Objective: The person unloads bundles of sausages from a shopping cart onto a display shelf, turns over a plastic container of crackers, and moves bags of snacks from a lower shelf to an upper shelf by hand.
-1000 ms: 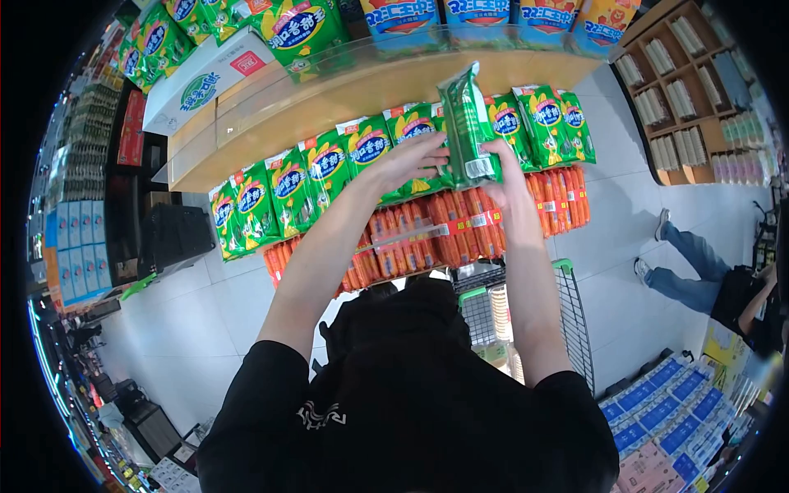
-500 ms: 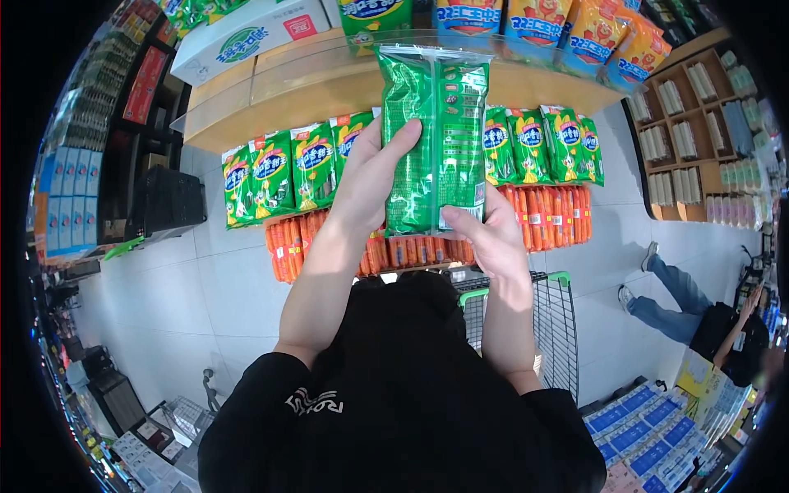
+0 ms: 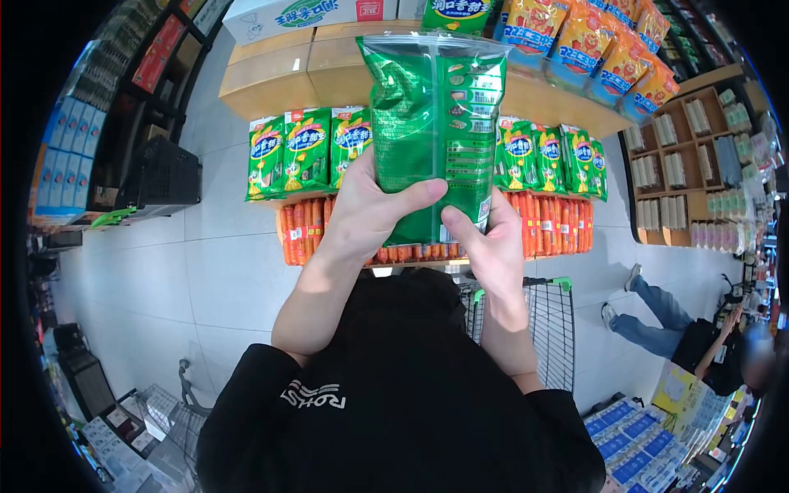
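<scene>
A shiny green snack bag [image 3: 431, 123] is held upright in front of me, its printed back panel and centre seam facing me. My left hand [image 3: 382, 201] grips its lower left side, the thumb lying across the front. At the lower right corner, my right hand [image 3: 493, 242] holds it with the thumb pressed on the front. The fingers of both hands are mostly hidden behind the bag. Beyond it, similar green bags [image 3: 308, 152] stand in a row, above packed orange-wrapped sticks [image 3: 555, 226] that look like sausages.
A wooden shelf [image 3: 271, 82] with a clear lip carries orange-and-blue bags [image 3: 583, 41] and a white carton [image 3: 288, 20]. A wire shopping cart [image 3: 551, 320] stands close on my right. Farther right is another person [image 3: 666, 320]. Black crates [image 3: 168, 185] stand at left.
My left hand has slid lower on the bag, its thumb now near the bottom centre by the right thumb. The bag appears larger, and the view has shifted slightly.
</scene>
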Tool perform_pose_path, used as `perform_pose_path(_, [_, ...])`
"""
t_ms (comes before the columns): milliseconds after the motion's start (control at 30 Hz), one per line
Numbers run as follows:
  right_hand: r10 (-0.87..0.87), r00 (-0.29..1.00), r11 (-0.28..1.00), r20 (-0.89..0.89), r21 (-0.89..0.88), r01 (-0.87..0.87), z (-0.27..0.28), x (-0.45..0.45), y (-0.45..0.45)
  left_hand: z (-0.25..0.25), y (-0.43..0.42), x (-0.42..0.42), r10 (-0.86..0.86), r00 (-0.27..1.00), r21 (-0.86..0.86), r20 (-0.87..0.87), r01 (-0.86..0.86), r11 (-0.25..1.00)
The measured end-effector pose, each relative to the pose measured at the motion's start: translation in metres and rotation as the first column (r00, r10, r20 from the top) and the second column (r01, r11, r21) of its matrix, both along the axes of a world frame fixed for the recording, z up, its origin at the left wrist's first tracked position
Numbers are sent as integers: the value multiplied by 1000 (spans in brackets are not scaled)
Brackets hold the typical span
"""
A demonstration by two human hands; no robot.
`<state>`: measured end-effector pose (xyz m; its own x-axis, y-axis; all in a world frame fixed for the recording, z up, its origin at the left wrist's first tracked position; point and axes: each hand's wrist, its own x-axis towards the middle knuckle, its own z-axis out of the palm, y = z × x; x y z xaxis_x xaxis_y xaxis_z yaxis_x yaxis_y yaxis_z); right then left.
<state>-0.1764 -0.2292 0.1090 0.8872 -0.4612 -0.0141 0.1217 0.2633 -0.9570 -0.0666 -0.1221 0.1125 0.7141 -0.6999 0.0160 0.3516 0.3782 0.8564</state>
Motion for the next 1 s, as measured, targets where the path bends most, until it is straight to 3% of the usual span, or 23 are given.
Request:
perform_pose_path(367, [37, 998, 999, 45, -28, -35, 9, 16, 46, 10, 53, 21, -115, 993, 15, 4, 115, 993])
perform_pose_path(667, [37, 999, 993, 36, -114, -32, 14, 26, 68, 8, 78, 34, -86, 995, 106, 55, 80, 991])
perform_pose_path(1000, [118, 990, 990, 82, -88, -111, 16, 28, 66, 15, 90, 38, -10, 987, 65, 162, -1, 998])
